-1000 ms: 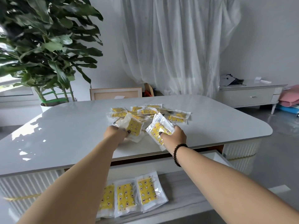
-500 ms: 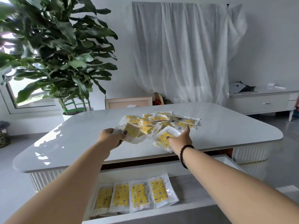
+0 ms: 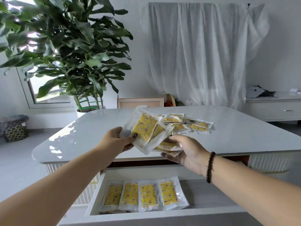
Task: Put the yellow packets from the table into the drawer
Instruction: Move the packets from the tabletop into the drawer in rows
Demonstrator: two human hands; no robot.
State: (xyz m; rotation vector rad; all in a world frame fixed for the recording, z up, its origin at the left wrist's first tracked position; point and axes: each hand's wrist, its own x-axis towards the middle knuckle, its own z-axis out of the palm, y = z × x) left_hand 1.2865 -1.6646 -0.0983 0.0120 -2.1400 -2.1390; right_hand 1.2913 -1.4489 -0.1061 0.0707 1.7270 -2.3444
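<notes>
My left hand [image 3: 116, 141] grips a fanned bunch of yellow packets [image 3: 145, 126] lifted above the white table [image 3: 81, 132], thumb on top. My right hand [image 3: 184, 150] holds a small stack of packets [image 3: 167, 146] from below, just over the table's near edge. A loose pile of yellow packets [image 3: 190, 123] lies on the table behind my hands. Below, the open white drawer [image 3: 211, 196] holds several yellow packets [image 3: 145, 195] laid side by side at its left.
A large potted plant [image 3: 68, 51] stands behind the table's left corner. A wooden frame [image 3: 140, 102] leans behind the table. White curtain at the back, a low white cabinet [image 3: 275, 108] at right, a patterned basket [image 3: 15, 132] on the floor at left.
Both hands have lifted their packets off the table and drawn them toward me, close together. The view has tilted down, showing more of the drawer.
</notes>
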